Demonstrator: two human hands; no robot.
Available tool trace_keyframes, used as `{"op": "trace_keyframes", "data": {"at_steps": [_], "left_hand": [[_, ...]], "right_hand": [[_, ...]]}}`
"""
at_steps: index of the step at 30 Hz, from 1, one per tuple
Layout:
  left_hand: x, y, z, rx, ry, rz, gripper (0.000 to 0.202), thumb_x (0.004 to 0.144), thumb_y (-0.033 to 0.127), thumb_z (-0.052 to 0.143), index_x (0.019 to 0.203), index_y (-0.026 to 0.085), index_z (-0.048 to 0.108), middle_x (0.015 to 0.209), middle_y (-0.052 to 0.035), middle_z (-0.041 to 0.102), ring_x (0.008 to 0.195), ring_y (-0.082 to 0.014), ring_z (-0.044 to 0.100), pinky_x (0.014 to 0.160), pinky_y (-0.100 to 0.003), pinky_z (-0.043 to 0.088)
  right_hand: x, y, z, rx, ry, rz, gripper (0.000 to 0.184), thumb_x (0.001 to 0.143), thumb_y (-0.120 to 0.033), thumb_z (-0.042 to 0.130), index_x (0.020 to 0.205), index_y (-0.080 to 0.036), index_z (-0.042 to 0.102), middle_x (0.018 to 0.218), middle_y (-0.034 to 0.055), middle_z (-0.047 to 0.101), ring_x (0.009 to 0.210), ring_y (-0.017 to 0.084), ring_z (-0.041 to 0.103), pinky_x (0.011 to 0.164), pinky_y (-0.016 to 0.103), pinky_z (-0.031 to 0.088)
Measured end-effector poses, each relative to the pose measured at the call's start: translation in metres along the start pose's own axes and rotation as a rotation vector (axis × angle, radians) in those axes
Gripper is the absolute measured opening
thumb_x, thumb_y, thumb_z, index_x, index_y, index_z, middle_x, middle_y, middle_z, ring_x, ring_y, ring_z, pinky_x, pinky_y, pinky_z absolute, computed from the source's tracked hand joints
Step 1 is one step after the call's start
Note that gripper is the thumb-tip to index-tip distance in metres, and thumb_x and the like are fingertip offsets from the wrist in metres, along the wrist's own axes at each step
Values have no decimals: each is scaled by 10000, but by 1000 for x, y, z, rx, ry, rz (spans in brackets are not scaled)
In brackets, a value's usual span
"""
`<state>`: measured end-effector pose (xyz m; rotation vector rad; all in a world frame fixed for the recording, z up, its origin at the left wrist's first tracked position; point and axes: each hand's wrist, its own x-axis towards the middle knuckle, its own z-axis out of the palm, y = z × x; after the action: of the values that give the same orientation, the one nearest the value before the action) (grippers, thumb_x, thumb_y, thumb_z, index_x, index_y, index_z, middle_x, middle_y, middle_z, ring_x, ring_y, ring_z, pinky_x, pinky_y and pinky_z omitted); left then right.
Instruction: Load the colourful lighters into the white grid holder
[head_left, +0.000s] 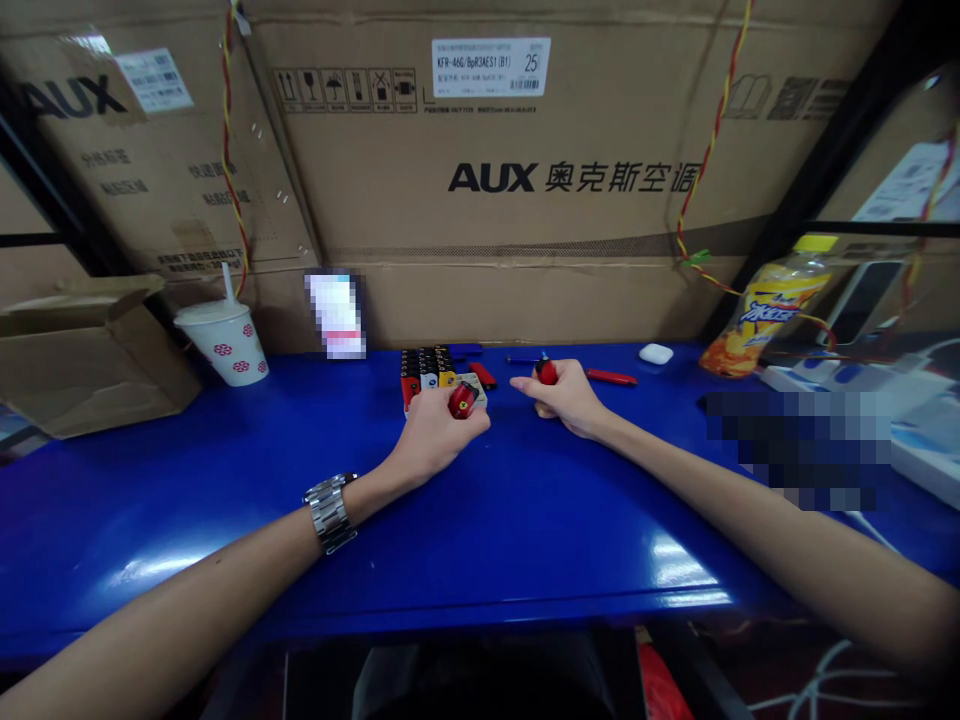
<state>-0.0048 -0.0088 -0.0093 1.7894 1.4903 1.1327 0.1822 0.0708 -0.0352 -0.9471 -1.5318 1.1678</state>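
My left hand [439,432], with a metal watch [331,513] on its wrist, is closed around a red lighter [463,401] that bears a small yellow badge. Just behind it stands a tray of lighters [429,366] in red, white and yellow with black tops, partly covered by the hand. My right hand [571,397] grips another red lighter [547,371], its thumb stretched out to the left. A small bluish spot shows at that lighter's top; I cannot tell whether it is a flame. Between the hands and a little behind them lies a red lighter [484,375].
A red lighter [611,377] lies right of my right hand. Along the back of the blue table [480,540] are a paper cup [225,345], a blurred phone [335,315], a white case [656,354] and a drink bottle [765,315]. Large cardboard boxes [525,260] stand behind.
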Motion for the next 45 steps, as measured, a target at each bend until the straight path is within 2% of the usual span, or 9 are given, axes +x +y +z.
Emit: {"op": "trace_keyframes", "data": {"at_steps": [2,7,14,22,28,34,36,40,45], "left_hand": [[1,-1,0,16,-13,9,308,685,308,564,520,206,324,453,65,319,431,-74,298,434,-232,199],[-1,-1,2,51,-102,56,329,676,296,564,500,204,302,466,66,308,462,-72,268,459,-237,205],[-3,-2,3,85,-165,108,357,695,295,560,513,205,268,489,70,277,490,-75,239,480,-245,201],[-4,-1,3,109,-182,135,375,718,294,556,512,206,257,488,71,264,494,-77,219,479,-250,191],[-3,-1,3,132,-169,140,395,721,291,570,509,205,248,486,73,251,495,-77,209,479,-251,190],[-3,-1,3,110,-161,99,353,756,324,557,549,204,298,473,69,329,447,-72,309,448,-228,225],[-3,-2,3,81,-153,76,331,773,330,547,570,205,317,465,66,382,415,-70,358,423,-218,254],[-3,-4,3,-16,-166,31,177,788,288,535,672,190,444,479,62,479,354,-75,439,370,-202,325],[0,-7,3,-82,-199,26,133,771,206,547,687,179,448,523,52,549,370,-94,557,373,-188,415]], "right_hand": [[1,-2,0,48,-82,-19,448,654,-479,761,589,-203,414,464,-90,292,392,43,258,382,232,234],[9,-12,3,133,-153,-27,499,833,-660,417,878,-185,562,630,-14,480,523,112,442,504,273,373],[33,-13,12,-184,-57,-253,306,709,-456,693,743,-180,565,604,-41,468,550,97,393,539,255,325],[66,-3,44,-212,-34,-384,248,801,-439,581,803,-209,488,572,-39,534,553,125,497,582,262,391],[70,0,51,-576,-121,-398,139,853,-322,533,816,-188,537,616,-10,607,542,121,469,574,255,343],[58,-12,40,-750,-71,-359,289,855,-454,541,789,-178,595,571,-13,571,515,118,453,543,259,306],[46,-19,36,-612,-151,-396,358,879,-491,482,758,-168,581,543,-25,515,501,105,421,526,253,307],[16,-34,29,-316,-477,-344,369,843,-512,528,745,-159,576,558,-30,492,514,98,435,509,240,348],[-2,-46,27,-420,-475,-370,316,850,-456,558,783,-148,591,658,15,594,569,109,500,535,246,383]]}}
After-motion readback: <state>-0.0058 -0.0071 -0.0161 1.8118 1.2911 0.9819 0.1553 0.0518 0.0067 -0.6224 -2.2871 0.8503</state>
